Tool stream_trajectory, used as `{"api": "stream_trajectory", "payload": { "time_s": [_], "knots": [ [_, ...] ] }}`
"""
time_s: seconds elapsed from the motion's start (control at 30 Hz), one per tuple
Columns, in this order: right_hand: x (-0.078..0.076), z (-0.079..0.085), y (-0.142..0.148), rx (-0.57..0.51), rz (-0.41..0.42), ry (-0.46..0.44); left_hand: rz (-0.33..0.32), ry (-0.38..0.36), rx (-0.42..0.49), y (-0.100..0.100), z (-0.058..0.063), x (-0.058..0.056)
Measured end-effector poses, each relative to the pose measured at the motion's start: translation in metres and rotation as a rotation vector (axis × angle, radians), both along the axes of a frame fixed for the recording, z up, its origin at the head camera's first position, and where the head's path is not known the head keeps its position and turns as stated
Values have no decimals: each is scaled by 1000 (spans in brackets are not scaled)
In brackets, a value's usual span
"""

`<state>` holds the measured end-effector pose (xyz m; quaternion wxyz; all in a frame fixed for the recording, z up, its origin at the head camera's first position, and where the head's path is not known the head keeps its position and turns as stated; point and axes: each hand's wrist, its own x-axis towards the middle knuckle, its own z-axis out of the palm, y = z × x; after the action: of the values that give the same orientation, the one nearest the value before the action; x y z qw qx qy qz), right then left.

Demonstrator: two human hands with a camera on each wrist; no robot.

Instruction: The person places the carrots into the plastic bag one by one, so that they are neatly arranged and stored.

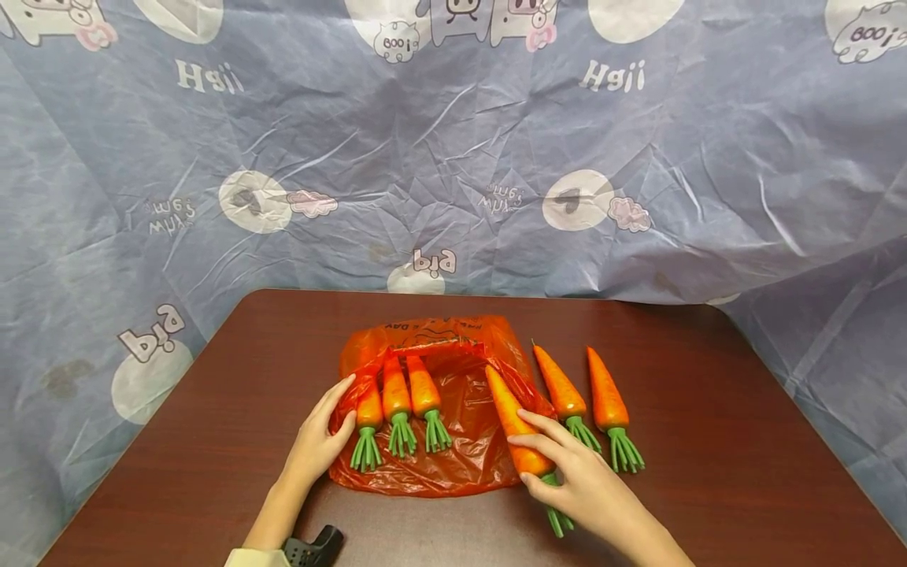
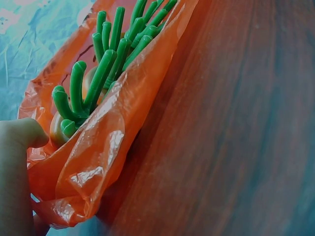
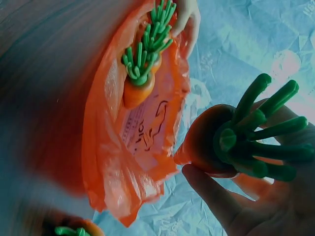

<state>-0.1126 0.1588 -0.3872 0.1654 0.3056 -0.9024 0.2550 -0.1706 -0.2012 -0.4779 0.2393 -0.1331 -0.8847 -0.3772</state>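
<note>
A thin red-orange plastic bag (image 1: pixel 460 465) lies on the table with its mouth toward me. Three carrots (image 1: pixel 394 387) with green stubby tops sit side by side in its left part. My left hand (image 1: pixel 319 437) grips the bag's left edge, thumb inside the mouth by the nearest carrot top (image 2: pixel 74 105). With thumb and fingers, my right hand (image 1: pixel 577 480) holds another carrot (image 1: pixel 506 405) by its thick end. Its tip points away from me, over the right side of the bag's mouth. In the right wrist view this carrot's green top (image 3: pixel 256 132) faces the camera.
Two more carrots (image 1: pixel 560 382) (image 1: pixel 607 394) lie on the table right of the bag, tips pointing away. The brown wooden table (image 1: pixel 212 441) reaches back to a wrinkled blue-grey printed cloth (image 1: pixel 453 157). A black strap device (image 1: pixel 315 547) sits at my left wrist.
</note>
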Motion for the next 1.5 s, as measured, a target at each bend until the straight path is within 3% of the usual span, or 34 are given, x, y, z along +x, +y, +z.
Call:
{"api": "stream_trajectory", "payload": {
  "time_s": [0.27,0.57,1.5],
  "knots": [
    [-8,-5,-12,34,9,-9,-10,25,5,0,1,0],
    [-26,-9,-28,54,-6,-195,-1,1,-3,1,1,0],
    [-88,-35,-81,131,-11,-312,-3,-7,9,0,1,0]
  ]
}}
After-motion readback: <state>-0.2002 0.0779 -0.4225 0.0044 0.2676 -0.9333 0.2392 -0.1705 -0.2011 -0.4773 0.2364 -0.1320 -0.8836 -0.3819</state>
